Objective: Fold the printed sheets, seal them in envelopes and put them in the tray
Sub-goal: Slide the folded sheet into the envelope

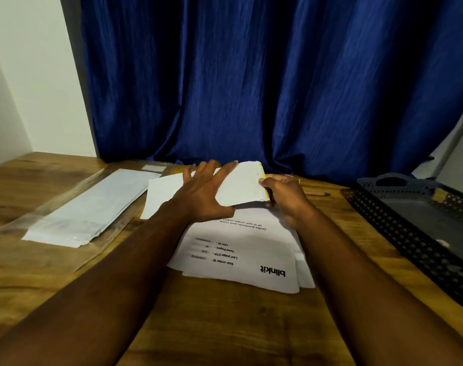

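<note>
over the printed sheets (241, 249), the left hand (201, 191) presses flat-fingered on a white envelope (241, 183) that the right hand (286, 194) pinches; many sheets lie unfolded, tray (399, 233) seemingly awaiting envelopes.

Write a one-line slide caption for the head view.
Left hand presses and right hand pinches a white paper over printed sheets; envelopes left, tray right.
</note>
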